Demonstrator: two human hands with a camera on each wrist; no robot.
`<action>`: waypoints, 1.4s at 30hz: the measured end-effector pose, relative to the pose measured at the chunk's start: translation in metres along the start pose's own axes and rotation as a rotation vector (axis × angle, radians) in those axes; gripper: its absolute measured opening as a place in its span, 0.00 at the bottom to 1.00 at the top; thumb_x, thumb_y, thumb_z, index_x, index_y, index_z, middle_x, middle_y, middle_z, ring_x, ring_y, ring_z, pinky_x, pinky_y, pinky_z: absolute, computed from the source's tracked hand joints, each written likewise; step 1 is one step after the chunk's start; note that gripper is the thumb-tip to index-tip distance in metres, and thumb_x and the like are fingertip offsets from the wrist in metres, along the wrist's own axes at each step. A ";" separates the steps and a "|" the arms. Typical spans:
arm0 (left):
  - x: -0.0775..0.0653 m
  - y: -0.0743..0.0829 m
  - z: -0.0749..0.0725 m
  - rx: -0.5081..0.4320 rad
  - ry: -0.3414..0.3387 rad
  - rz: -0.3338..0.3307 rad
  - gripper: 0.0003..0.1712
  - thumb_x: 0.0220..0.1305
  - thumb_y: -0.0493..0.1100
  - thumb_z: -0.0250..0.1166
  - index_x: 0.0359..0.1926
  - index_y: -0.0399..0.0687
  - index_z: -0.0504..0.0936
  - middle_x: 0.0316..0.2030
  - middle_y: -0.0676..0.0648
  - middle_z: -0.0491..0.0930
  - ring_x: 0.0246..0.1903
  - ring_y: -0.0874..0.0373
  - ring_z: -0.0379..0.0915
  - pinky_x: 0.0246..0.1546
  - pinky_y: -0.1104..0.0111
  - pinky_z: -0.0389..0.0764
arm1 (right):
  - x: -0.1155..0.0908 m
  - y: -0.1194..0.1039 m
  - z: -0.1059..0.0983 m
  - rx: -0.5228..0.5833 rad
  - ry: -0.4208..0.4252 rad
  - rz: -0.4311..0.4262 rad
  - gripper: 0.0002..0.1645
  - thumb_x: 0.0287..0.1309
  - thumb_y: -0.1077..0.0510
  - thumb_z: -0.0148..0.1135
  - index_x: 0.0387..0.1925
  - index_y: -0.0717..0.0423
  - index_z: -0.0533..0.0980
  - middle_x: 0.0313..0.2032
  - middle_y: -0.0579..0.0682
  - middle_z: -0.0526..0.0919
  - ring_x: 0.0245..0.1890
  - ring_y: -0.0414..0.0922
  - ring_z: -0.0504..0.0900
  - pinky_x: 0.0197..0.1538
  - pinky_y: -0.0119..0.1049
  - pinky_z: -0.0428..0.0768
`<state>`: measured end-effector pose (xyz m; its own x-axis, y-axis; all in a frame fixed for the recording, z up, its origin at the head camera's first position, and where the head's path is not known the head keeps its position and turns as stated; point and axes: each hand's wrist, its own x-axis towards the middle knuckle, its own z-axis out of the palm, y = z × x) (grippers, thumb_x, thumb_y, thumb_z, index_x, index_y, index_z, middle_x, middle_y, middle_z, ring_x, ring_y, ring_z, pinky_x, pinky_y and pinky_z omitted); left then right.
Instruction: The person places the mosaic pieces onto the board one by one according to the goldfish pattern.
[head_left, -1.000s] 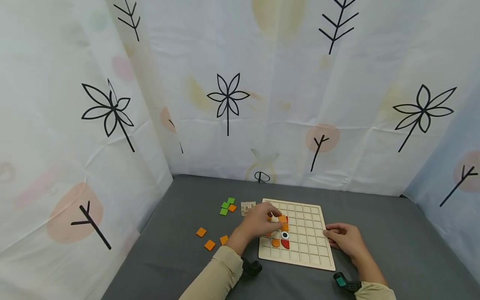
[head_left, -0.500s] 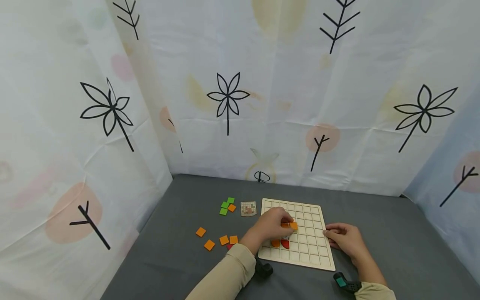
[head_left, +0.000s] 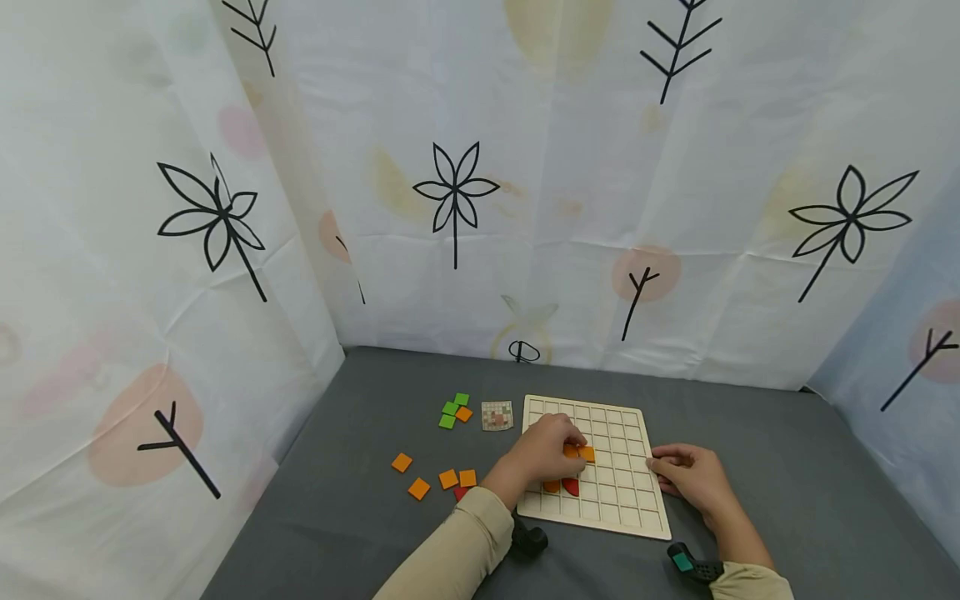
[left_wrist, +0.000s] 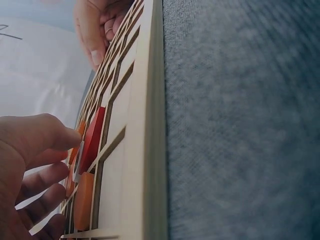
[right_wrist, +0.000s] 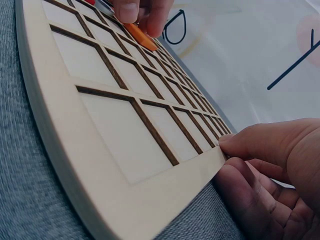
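Observation:
A pale wooden grid board [head_left: 619,490] lies on the grey table. Over it, my left hand [head_left: 546,450] pinches an orange square tile [head_left: 587,454] between thumb and fingers, low at a cell right of another orange tile [head_left: 571,451]. In the right wrist view the pinched tile [right_wrist: 140,37] looks tilted. Nearer me on the board are a red rounded piece [head_left: 572,487] and an orange piece [head_left: 551,486]; the left wrist view also shows a white piece [left_wrist: 78,162], partly hidden. At the right edge, my right hand [head_left: 693,477] grips the board, thumb on top, fingers beside and below.
Left of the board lie loose orange tiles [head_left: 419,489], a red piece [head_left: 461,493] partly behind my sleeve, and a cluster of green tiles [head_left: 450,408] with one orange tile [head_left: 463,414]. A small pattern card [head_left: 497,416] sits by the board's far left corner.
My left hand has moved right across the board with the orange tile, then lowered it slightly. The pattern card and some loose pieces came into fuller view. My right hand has stayed at the edge.

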<state>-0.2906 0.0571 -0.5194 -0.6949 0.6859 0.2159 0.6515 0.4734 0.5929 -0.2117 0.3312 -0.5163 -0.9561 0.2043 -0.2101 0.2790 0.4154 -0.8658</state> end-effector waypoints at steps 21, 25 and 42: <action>-0.003 0.003 -0.001 0.038 0.005 0.010 0.11 0.69 0.42 0.71 0.50 0.50 0.93 0.43 0.53 0.85 0.36 0.69 0.72 0.38 0.79 0.74 | 0.000 0.001 0.000 0.013 -0.008 0.003 0.27 0.69 0.57 0.70 0.61 0.72 0.79 0.38 0.52 0.85 0.35 0.41 0.87 0.39 0.34 0.89; -0.008 0.002 -0.006 0.006 0.000 -0.005 0.11 0.71 0.43 0.70 0.51 0.50 0.92 0.45 0.53 0.85 0.40 0.67 0.75 0.42 0.77 0.77 | 0.001 0.001 0.000 0.018 -0.007 0.004 0.27 0.69 0.57 0.71 0.61 0.72 0.78 0.39 0.52 0.85 0.35 0.40 0.87 0.39 0.34 0.89; -0.037 -0.018 -0.048 -0.021 0.151 -0.149 0.14 0.73 0.47 0.70 0.53 0.48 0.91 0.49 0.47 0.84 0.47 0.50 0.78 0.47 0.63 0.81 | -0.001 0.000 -0.002 0.027 -0.008 -0.005 0.26 0.69 0.58 0.70 0.61 0.73 0.79 0.38 0.52 0.86 0.34 0.41 0.87 0.39 0.34 0.89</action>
<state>-0.2911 -0.0035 -0.5013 -0.8219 0.5177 0.2376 0.5325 0.5505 0.6430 -0.2109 0.3327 -0.5158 -0.9581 0.1953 -0.2096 0.2722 0.3923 -0.8786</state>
